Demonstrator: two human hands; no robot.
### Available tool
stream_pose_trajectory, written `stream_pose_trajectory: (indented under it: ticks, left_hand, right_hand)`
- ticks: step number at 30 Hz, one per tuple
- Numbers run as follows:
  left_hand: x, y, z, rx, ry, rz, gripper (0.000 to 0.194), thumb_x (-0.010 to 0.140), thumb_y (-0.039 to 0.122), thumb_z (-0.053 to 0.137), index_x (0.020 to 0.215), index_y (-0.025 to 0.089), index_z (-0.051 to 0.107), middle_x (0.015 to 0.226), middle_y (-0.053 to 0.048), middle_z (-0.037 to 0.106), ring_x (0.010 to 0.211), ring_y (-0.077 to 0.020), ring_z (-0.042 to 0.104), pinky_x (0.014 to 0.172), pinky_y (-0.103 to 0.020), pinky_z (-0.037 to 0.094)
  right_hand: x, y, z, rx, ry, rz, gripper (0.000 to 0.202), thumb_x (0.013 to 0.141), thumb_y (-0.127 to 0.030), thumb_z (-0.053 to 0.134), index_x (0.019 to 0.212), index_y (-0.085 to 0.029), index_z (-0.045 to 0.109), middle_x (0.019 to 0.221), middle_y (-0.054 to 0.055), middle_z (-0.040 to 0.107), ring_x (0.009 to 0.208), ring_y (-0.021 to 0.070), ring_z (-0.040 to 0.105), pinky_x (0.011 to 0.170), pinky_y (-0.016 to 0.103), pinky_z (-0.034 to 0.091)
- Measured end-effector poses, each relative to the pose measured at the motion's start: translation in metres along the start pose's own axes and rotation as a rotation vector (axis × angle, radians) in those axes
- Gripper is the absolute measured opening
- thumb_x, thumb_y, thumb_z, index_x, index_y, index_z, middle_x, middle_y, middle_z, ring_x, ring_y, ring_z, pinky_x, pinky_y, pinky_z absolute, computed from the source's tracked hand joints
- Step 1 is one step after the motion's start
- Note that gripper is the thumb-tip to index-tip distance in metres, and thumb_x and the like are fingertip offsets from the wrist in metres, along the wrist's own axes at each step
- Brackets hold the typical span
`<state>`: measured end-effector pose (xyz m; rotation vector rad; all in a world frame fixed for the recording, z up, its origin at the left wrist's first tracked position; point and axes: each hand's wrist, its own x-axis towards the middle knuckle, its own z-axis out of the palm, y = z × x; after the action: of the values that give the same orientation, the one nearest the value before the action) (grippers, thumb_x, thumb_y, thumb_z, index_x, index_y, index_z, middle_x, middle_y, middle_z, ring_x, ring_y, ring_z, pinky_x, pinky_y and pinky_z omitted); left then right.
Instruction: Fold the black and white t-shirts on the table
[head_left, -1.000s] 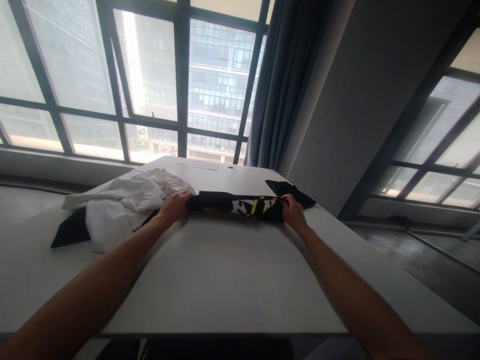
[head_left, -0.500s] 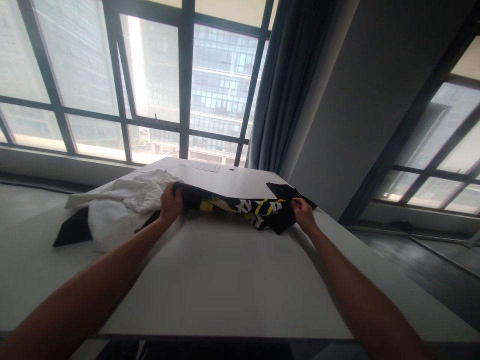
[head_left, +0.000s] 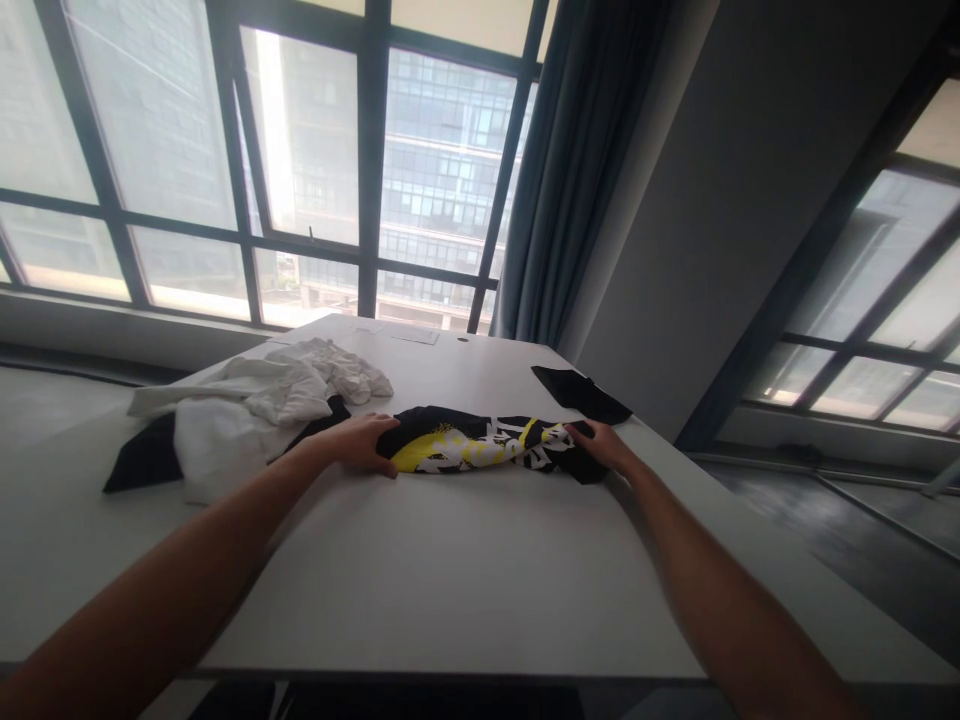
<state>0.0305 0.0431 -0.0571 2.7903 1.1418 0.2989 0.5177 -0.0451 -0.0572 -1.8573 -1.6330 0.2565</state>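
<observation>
A black garment (head_left: 472, 445) with yellow and white print lies folded into a long narrow strip across the white table (head_left: 450, 570). At its left end my left hand (head_left: 364, 445) touches the cloth, thumb and fingers spread apart around the edge. My right hand (head_left: 606, 447) is closed on the opposite end, fingertips pinching the fabric; part of the grip is hidden. The garment's exact kind cannot be made out.
Crumpled white cloth (head_left: 247, 400) lies at the left, with black fabric (head_left: 142, 455) under it. A flat black cloth piece (head_left: 581, 393) rests near the table's right edge. Beyond stand windows and a dark curtain (head_left: 555, 200).
The garment has come down and nearer, and more of its print shows. My left hand has shifted right and opened its fingers; my right hand has lowered slightly with its end.
</observation>
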Motion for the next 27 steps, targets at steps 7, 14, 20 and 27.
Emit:
stream_pose_trajectory:
  ticks: [7, 14, 20, 27]
  left_hand:
    - [0.006, 0.014, 0.002, 0.019, -0.004, -0.026, 0.050, 0.074, 0.044, 0.067, 0.118, 0.021, 0.064, 0.120, -0.010, 0.066, 0.109, -0.0294, 0.062, 0.089, -0.033, 0.048]
    - [0.003, 0.016, -0.012, 0.196, 0.564, -0.133, 0.025, 0.089, 0.024, 0.047, 0.104, 0.021, 0.067, 0.110, -0.008, 0.065, 0.099, -0.0252, 0.063, 0.077, -0.032, 0.050]
    - [-0.002, 0.004, -0.015, 0.277, 0.596, -0.153, 0.030, 0.077, 0.011, 0.051, 0.098, 0.022, 0.070, 0.115, -0.008, 0.064, 0.108, -0.0286, 0.056, 0.090, -0.042, 0.047]
    - [0.000, 0.015, -0.012, 0.223, 0.537, -0.351, 0.029, 0.082, 0.020, 0.049, 0.103, 0.018, 0.069, 0.115, -0.012, 0.064, 0.107, -0.0302, 0.059, 0.090, -0.042, 0.047]
  right_hand:
    - [-0.019, -0.052, 0.006, 0.053, -0.740, -0.029, 0.067, 0.061, -0.042, 0.081, 0.122, -0.019, 0.064, 0.098, 0.004, 0.073, 0.085, 0.0217, 0.066, 0.073, 0.028, 0.051]
    - [-0.012, -0.069, 0.018, -0.362, 0.310, -0.080, 0.035, 0.079, -0.044, 0.066, 0.102, -0.017, 0.067, 0.102, 0.012, 0.069, 0.094, 0.0268, 0.063, 0.072, 0.029, 0.045]
    - [-0.009, -0.050, 0.012, -0.464, 0.331, -0.072, 0.034, 0.081, -0.047, 0.063, 0.101, -0.019, 0.065, 0.103, 0.011, 0.068, 0.093, 0.0257, 0.062, 0.068, 0.027, 0.042]
    - [-0.006, -0.038, 0.012, -0.345, -0.173, -0.194, 0.026, 0.069, -0.026, 0.070, 0.094, -0.018, 0.070, 0.096, 0.008, 0.073, 0.092, 0.0234, 0.065, 0.077, 0.027, 0.044]
